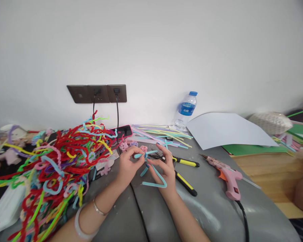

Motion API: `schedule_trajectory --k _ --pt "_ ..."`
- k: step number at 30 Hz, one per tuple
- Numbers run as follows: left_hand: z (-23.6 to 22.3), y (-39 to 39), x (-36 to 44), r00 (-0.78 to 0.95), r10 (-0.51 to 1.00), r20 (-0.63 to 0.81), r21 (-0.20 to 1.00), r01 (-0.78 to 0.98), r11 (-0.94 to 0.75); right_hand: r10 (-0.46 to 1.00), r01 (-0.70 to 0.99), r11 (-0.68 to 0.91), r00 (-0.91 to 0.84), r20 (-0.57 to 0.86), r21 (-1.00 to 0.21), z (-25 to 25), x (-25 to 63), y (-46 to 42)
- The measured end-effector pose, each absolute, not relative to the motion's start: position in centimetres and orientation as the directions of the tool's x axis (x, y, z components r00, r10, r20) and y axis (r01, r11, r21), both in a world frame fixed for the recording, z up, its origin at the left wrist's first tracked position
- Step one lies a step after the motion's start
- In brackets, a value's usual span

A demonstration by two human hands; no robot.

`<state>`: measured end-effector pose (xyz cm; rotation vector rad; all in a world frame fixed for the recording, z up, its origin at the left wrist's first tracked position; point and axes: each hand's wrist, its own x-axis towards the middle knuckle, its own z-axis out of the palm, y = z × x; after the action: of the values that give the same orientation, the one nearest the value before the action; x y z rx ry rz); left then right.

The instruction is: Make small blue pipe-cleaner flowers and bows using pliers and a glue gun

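Above the counter (207, 205), the left hand (131, 162) and right hand (166, 170) meet at a bent light-blue pipe-cleaner piece (155, 185), the fingers of both pinching it; the fingertips cover the crossing, so how its strands join cannot be made out. Beside the right hand, a pliers-like tool (188, 162) shows yellow-and-black handles, its head mostly hidden. The tangled heap (73, 151) partly covers a phone (126, 131), and the bottom edge cuts off the glue gun's cord (244, 222).
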<state>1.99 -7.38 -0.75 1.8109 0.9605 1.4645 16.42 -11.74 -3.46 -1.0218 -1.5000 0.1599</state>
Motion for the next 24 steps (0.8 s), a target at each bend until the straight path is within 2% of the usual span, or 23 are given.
schedule_trajectory --k 5,10,15,18,24 --pt "-1.03 -7.28 1.98 0.092 0.875 0.475 0.872 0.084 -0.482 0.712 0.413 0.611 0.084 0.697 -0.675 -3.61 16.60 -11.75" --pt "-0.92 -7.04 1.79 0.155 0.893 0.423 0.901 0.031 -0.432 0.767 0.287 0.589 0.094 0.634 -0.755 -3.98 16.98 -11.41" --pt "-1.02 -6.84 1.78 0.149 0.887 0.437 0.897 0.009 -0.443 0.760 0.273 0.539 0.249 0.600 -0.797 -4.14 17.15 -11.09" --pt "-1.14 -6.87 1.82 0.143 0.878 0.457 0.885 0.024 -0.464 0.716 0.311 0.545 0.311 0.625 -0.779 -4.06 17.04 -11.16" --pt "-1.02 -7.05 1.79 0.129 0.875 0.468 0.874 0.082 -0.479 0.751 0.339 0.586 0.112 0.650 -0.736 -3.72 16.68 -11.48"
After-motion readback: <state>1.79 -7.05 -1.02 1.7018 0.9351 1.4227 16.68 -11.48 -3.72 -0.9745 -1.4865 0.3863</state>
